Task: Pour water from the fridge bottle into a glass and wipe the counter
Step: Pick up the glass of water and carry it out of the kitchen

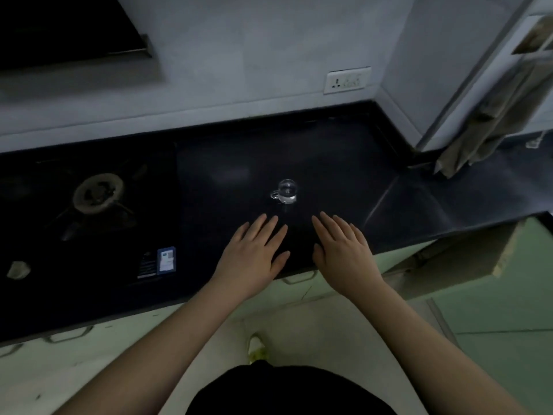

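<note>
On the dark counter [329, 151] I see the small clear glass [286, 191] standing upright, its handle to the left, just beyond both hands. My left hand [254, 253] and right hand [344, 253] lie palm-down side by side near the front edge, fingers straight and spread, holding nothing. A gas burner [97, 191] sits well off to the left.

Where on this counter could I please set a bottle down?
Bare counter lies between the glass cup and the back wall, and between cup and gas burner. In front of the cup, the left hand and right hand crowd the edge.
</note>
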`<state>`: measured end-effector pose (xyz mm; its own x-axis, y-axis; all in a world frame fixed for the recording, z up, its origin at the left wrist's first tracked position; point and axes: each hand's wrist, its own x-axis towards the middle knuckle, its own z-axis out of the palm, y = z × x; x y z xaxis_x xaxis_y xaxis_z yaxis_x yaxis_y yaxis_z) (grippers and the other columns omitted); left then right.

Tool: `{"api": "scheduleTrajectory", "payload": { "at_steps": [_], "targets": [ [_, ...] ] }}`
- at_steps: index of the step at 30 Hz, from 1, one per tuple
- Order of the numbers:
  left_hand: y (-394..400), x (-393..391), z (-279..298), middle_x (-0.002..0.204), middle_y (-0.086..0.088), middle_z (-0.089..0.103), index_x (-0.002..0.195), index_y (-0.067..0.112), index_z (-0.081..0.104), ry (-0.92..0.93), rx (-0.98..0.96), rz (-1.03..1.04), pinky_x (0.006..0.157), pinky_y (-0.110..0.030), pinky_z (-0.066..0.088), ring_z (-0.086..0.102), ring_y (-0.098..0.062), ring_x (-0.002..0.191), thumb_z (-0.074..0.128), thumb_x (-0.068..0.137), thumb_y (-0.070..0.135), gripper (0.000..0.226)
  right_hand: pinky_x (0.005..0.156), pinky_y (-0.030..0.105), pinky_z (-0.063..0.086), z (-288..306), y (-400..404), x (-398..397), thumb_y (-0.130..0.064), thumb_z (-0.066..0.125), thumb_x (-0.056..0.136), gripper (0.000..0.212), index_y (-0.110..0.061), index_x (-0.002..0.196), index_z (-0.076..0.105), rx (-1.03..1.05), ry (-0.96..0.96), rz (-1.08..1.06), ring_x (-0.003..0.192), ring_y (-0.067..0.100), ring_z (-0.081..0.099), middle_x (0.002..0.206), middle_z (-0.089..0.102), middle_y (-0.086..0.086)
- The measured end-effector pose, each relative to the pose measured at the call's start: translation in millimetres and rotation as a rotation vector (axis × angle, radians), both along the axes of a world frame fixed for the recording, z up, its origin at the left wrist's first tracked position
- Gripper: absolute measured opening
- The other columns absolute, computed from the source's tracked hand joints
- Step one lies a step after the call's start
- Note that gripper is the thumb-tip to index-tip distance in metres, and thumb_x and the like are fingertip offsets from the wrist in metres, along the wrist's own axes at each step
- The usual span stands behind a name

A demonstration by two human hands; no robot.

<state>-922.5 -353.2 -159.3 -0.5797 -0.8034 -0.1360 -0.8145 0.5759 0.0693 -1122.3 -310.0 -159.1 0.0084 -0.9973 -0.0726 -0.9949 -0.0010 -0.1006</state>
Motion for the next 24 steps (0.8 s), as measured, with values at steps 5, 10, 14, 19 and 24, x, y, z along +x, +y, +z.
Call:
{"api": "scheduleTrajectory", "payload": {
  "at_steps": [5, 10, 14, 19, 24],
  "targets": [
    [-39.0, 23.7, -13.5, 0.159, -0.004, 0.029, 0.152, 0.021, 0.033, -0.007, -0.003, 0.01, 0.118, -0.042, 0.019, 0.021, -0.023, 0.149, 0.008, 0.095, 0.056, 0.071, 0.116, 0.041, 0.023, -4.9, -42.2, 18.4, -0.041, 0.02, 0.094, 0.062, -0.018, 0.15, 0.035, -0.009, 0.006, -0.013, 0.142, 0.024, 0.032, 0.155, 0.035, 0.002],
    [-69.8, 27.6, -23.9, 0.162, -0.003, 0.021, 0.155, 0.021, 0.024, 0.005, 0.028, -0.02, 0.12, -0.041, 0.013, 0.014, -0.022, 0.15, 0.001, 0.092, 0.056, 0.075, 0.115, 0.041, 0.027, -14.5, -74.7, 24.4, -0.04, 0.025, 0.093, 0.061, -0.016, 0.148, 0.038, 0.001, -0.015, -0.018, 0.14, 0.024, 0.036, 0.153, 0.039, 0.004],
    [-88.5, 23.3, -34.9, 0.161, -0.005, 0.025, 0.154, 0.019, 0.027, 0.035, 0.05, -0.001, 0.119, -0.04, 0.015, 0.017, -0.022, 0.15, 0.001, 0.091, 0.056, 0.077, 0.116, 0.041, 0.024, -27.3, -96.7, 18.1, -0.035, 0.038, 0.097, 0.056, -0.016, 0.15, 0.034, 0.036, -0.016, 0.011, 0.143, 0.024, 0.032, 0.156, 0.034, 0.004],
    [-110.1, 7.7, -45.7, 0.164, -0.001, 0.012, 0.156, 0.021, 0.017, 0.063, 0.113, 0.041, 0.121, -0.038, 0.007, 0.005, -0.018, 0.151, 0.004, 0.095, 0.055, 0.071, 0.118, 0.04, 0.022, -38.3, -124.6, 6.8, -0.033, 0.04, 0.098, 0.058, -0.016, 0.152, 0.028, 0.05, -0.06, 0.066, 0.144, 0.022, 0.029, 0.157, 0.032, 0.004],
    [-138.6, -6.6, -60.4, 0.16, -0.001, 0.025, 0.155, 0.02, 0.019, 0.15, 0.184, 0.163, 0.118, -0.036, 0.023, 0.021, -0.017, 0.148, 0.031, 0.102, 0.046, 0.06, 0.118, 0.035, 0.019, -47.4, -152.1, -11.8, -0.033, 0.041, 0.099, 0.06, -0.017, 0.154, 0.023, 0.064, -0.135, 0.075, 0.144, 0.019, 0.027, 0.157, 0.031, 0.003]
  ]
}}
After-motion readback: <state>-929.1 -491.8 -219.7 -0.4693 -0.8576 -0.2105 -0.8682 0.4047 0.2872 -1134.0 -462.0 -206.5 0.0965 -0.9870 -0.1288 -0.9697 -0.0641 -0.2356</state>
